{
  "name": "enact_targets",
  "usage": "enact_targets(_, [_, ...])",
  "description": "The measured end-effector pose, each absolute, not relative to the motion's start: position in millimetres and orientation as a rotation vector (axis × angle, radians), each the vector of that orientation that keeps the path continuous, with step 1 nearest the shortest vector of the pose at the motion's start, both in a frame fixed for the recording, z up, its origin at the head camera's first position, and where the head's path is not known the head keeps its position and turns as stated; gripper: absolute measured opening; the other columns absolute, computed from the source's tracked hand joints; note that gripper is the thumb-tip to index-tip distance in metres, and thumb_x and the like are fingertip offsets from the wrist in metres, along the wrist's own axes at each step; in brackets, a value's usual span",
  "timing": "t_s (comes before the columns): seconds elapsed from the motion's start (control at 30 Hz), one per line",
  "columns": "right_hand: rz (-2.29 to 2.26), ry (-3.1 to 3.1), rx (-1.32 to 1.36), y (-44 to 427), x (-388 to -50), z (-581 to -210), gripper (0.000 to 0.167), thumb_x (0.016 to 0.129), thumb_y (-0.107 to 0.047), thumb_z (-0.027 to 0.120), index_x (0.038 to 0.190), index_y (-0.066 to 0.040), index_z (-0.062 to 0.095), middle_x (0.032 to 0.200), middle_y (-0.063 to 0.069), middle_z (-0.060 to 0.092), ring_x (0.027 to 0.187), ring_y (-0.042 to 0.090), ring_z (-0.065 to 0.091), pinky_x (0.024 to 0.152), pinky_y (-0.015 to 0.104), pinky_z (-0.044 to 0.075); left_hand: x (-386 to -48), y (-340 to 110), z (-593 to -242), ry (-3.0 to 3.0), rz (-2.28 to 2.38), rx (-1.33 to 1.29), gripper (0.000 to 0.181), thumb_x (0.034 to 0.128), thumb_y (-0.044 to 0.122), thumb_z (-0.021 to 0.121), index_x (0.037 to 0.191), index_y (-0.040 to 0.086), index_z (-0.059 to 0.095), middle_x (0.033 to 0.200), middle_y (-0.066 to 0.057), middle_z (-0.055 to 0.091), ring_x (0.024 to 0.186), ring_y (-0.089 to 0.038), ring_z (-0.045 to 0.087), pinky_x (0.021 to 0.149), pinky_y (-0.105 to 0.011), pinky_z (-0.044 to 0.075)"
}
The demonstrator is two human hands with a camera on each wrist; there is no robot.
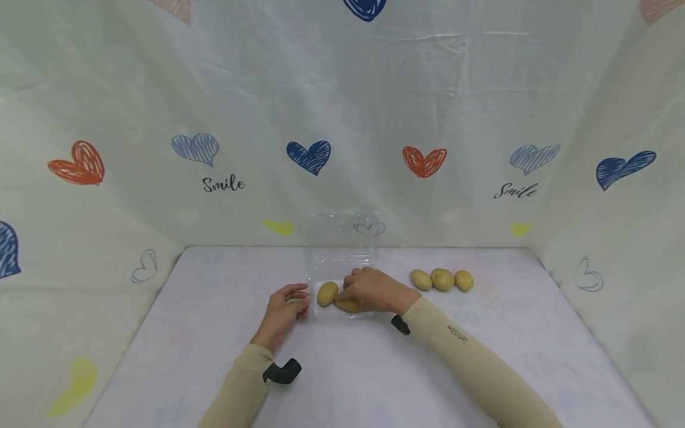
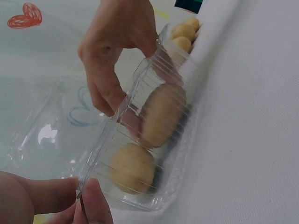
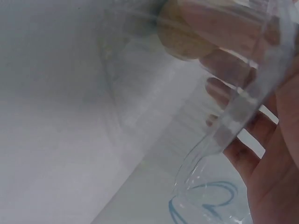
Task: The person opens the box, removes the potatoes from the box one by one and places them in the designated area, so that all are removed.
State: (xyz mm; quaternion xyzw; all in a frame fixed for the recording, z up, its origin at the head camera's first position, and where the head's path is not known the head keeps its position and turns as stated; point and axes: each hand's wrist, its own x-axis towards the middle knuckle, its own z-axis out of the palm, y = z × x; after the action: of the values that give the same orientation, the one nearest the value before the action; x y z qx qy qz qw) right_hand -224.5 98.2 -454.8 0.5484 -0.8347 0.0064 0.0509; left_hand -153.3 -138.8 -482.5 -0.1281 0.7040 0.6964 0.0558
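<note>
Container (image 1: 316,311), clear plastic, sits on the white table (image 1: 342,371) in my head feed, its lid (image 1: 342,238) standing open toward twelve o'clock. I have the left hand (image 1: 282,310) at its nine o'clock side, thumb and fingers pinching the rim. On my other side, the right hand (image 1: 377,291) reaches in from about four o'clock, gripping one potato (image 1: 348,305) inside. I see a second potato (image 1: 327,293) in there too, right beside the held one toward ten o'clock. Outside, between two and three o'clock, three more potatoes (image 1: 442,279) lie in a row.
</note>
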Motion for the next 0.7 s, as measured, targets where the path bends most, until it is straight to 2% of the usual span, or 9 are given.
enact_targets(0.27, [0.032,-2.7,1.605,104.9,-226.6,-455.9,0.031,0.091,-0.016,0.084,0.12,-0.023,0.078,0.113,-0.007,0.076,0.104,0.016,0.065,0.095,0.034,0.056,-153.7,-138.0,-482.2,2.144,2.117,-0.366,0.04,0.1003,-0.006,0.064,0.139,-0.012,0.057,0.112,-0.017,0.064,0.079,-0.011,0.059,0.067,-0.021,0.055])
enact_targets(0.57, [-0.09,-2.666,1.639,100.8,-223.5,-450.5,0.034,0.093,-0.02,0.083,0.126,-0.026,0.079,0.106,-0.007,0.072,0.096,0.015,0.062,0.087,0.03,0.055,-154.2,-138.0,-483.1,2.144,2.127,-0.365,0.039,0.0998,-0.007,0.065,0.138,-0.012,0.058,0.108,-0.013,0.063,0.077,-0.01,0.058,0.065,-0.019,0.054])
enact_targets(0.7, [-0.118,-2.676,1.639,98.7,-222.1,-449.0,0.033,0.094,-0.018,0.083,0.126,-0.025,0.078,0.105,-0.005,0.072,0.098,0.016,0.063,0.088,0.031,0.056,-153.4,-137.9,-482.4,2.14,2.123,-0.377,0.039,0.0998,-0.006,0.065,0.138,-0.012,0.058,0.107,-0.012,0.063,0.078,-0.01,0.058,0.065,-0.019,0.054])
